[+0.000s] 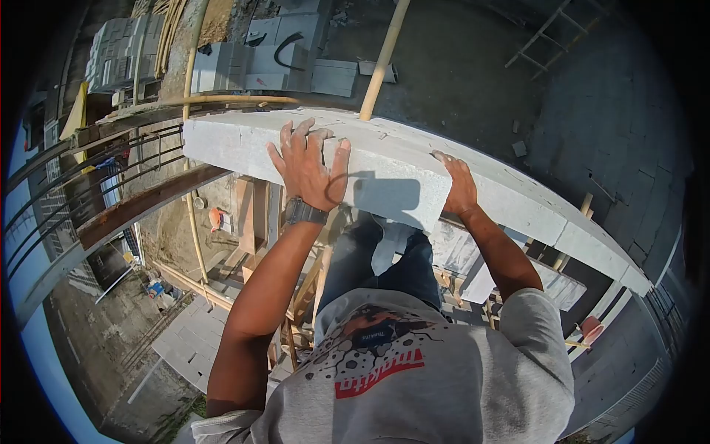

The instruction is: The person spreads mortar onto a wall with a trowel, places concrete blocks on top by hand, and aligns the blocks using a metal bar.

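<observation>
A pale grey concrete block (396,166) sits in the row along the top of a narrow wall, its near face sunlit with a dark shadow across it. My left hand (310,166), with a black watch at the wrist, lies on the left part of the block, fingers spread over the upper edge. At the block's right end, my right hand (460,185) grips the corner with its fingers bent over the top; its thumb is hidden. More block (222,140) continues left of my left hand, and the wall (518,185) curves away to the right.
A bamboo pole (384,63) rises behind the wall. Steel rebars (140,174) and a wooden formwork board (151,203) extend at left. Stacked blocks (285,55) and a ladder (551,41) lie beyond. Wooden scaffolding (307,285) stands beneath me, over a drop to the ground.
</observation>
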Available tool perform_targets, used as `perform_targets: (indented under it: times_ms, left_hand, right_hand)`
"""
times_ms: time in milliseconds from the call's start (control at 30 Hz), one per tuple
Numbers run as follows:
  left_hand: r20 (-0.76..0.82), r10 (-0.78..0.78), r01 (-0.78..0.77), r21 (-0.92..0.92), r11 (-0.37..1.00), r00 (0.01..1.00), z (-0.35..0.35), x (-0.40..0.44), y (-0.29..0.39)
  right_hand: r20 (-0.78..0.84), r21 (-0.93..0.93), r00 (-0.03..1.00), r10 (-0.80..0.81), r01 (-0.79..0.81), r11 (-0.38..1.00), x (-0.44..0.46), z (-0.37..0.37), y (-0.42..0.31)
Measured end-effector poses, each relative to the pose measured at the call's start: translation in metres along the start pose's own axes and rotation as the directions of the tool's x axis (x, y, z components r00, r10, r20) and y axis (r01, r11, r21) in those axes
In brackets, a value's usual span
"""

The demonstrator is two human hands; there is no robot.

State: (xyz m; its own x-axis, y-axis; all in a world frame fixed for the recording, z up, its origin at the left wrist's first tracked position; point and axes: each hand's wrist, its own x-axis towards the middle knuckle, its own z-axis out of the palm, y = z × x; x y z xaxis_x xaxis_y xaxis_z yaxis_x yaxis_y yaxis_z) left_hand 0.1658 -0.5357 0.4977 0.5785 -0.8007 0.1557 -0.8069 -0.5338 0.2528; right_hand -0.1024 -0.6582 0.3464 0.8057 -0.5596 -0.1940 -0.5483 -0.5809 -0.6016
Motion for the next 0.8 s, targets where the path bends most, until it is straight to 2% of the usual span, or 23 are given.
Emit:
perform_targets:
  times_ms: [67, 133, 367, 533, 800]
  left_hand:
    - [-0.019, -0.002, 0.002, 0.006, 1.000, 1.000, -0.001, 0.002, 0.002]
    - [-0.012, -0.006, 0.006, 0.002, 1.000, 1.000, -0.002, -0.003, 0.002]
    - [-0.008, -0.004, 0.004, -0.002, 1.000, 1.000, -0.004, -0.004, -0.001]
    - [-0.015, -0.001, 0.001, 0.002, 1.000, 1.000, -0.001, -0.002, -0.004]
    - [-0.006, 0.000, 0.000, -0.010, 1.000, 1.000, -0.001, -0.001, -0.004]
  right_hand:
    - [-0.041, -0.076, 0.998, -0.057, 0.054, 0.996, 0.000, 0.007, 0.007]
    - [0.036, -0.003, 0.999, 0.013, -0.013, 1.000, 0.001, 0.004, 0.002]
    - [-0.008, -0.059, 0.999, -0.033, 0.032, 0.998, -0.001, 0.018, 0.010]
    - [0.065, -0.026, 0.998, 0.018, -0.016, 1.000, 0.002, 0.016, 0.012]
    - [0.092, -0.086, 0.995, 0.049, -0.041, 0.995, 0.001, 0.024, 0.018]
